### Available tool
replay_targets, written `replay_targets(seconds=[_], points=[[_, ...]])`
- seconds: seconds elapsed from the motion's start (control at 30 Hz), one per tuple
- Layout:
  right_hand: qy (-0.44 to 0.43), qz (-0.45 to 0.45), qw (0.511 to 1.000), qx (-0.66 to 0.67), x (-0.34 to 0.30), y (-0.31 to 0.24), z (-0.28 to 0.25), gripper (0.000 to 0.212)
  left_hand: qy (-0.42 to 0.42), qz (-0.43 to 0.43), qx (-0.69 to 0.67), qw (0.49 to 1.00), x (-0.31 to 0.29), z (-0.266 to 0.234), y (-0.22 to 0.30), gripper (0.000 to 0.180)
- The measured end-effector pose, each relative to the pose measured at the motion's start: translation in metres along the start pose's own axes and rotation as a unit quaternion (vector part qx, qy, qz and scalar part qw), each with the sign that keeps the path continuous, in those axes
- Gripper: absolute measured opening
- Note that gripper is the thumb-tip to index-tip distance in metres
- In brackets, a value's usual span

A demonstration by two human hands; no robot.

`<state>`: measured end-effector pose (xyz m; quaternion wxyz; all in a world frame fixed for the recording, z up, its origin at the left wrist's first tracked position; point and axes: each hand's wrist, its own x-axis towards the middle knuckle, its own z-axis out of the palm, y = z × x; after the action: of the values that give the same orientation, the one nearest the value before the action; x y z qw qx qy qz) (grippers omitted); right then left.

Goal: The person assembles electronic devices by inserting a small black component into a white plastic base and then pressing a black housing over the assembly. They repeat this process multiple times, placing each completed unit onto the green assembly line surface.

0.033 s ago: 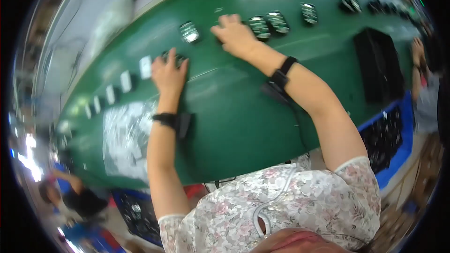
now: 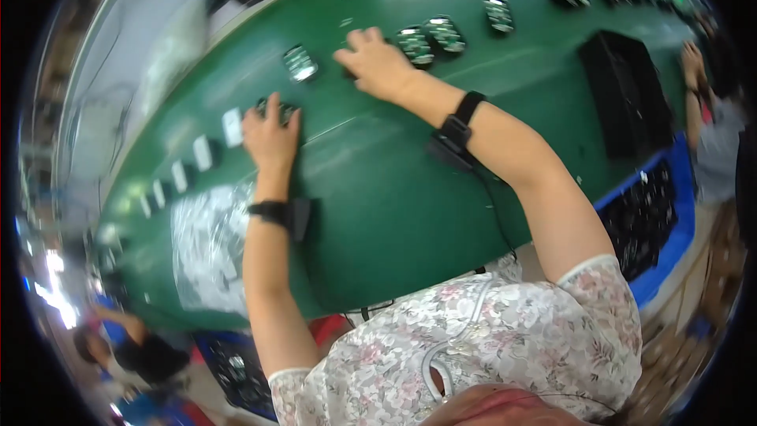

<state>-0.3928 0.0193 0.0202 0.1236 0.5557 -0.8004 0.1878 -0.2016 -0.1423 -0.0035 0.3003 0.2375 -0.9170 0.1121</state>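
The person's left hand (image 2: 270,140) rests over a dark rounded casing (image 2: 285,111) on the green worktop (image 2: 394,189), its fingers spread about the casing; whether they pinch it cannot be told. The right hand (image 2: 380,67), farther off and to the right, reaches over the worktop with its fingers parted and slightly bent; what may lie beneath them is hidden. Between the two hands and a little beyond them sits an oval casing with a circuit board (image 2: 300,64). Just right of the right hand lie two more board-filled casings (image 2: 415,46), side by side, and another casing (image 2: 498,16) stands apart farther right. Left of the left hand, a row of white rectangular pieces (image 2: 203,153) runs toward the left end, with a clear plastic bag (image 2: 206,256) on the near side of it. A long black box (image 2: 627,95) stands at the right, and a blue-lined bin (image 2: 684,217) of dark parts sits on its near side.
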Motion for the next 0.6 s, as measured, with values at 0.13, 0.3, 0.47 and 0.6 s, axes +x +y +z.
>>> replay_targets(seconds=[0.13, 0.3, 0.47, 0.6], points=[[0.109, 0.0, 0.989, 0.1, -0.044, 0.011, -0.056, 0.053, -0.023, -0.012, -0.193, 0.981, 0.02, -0.021, 0.058, 0.051], [0.113, 0.284, 0.952, -0.017, -0.146, 0.065, -0.132, 0.051, -0.105, 0.161, -0.361, 0.913, 0.043, -0.05, 0.204, 0.053], [0.001, 0.339, 0.912, -0.232, -0.213, 0.102, -0.152, 0.056, -0.165, 0.228, -0.338, 0.898, 0.051, -0.026, 0.333, 0.049], [-0.054, 0.367, 0.889, -0.27, -0.214, 0.083, -0.141, 0.066, -0.159, 0.277, -0.336, 0.886, 0.049, -0.008, 0.348, 0.059]])
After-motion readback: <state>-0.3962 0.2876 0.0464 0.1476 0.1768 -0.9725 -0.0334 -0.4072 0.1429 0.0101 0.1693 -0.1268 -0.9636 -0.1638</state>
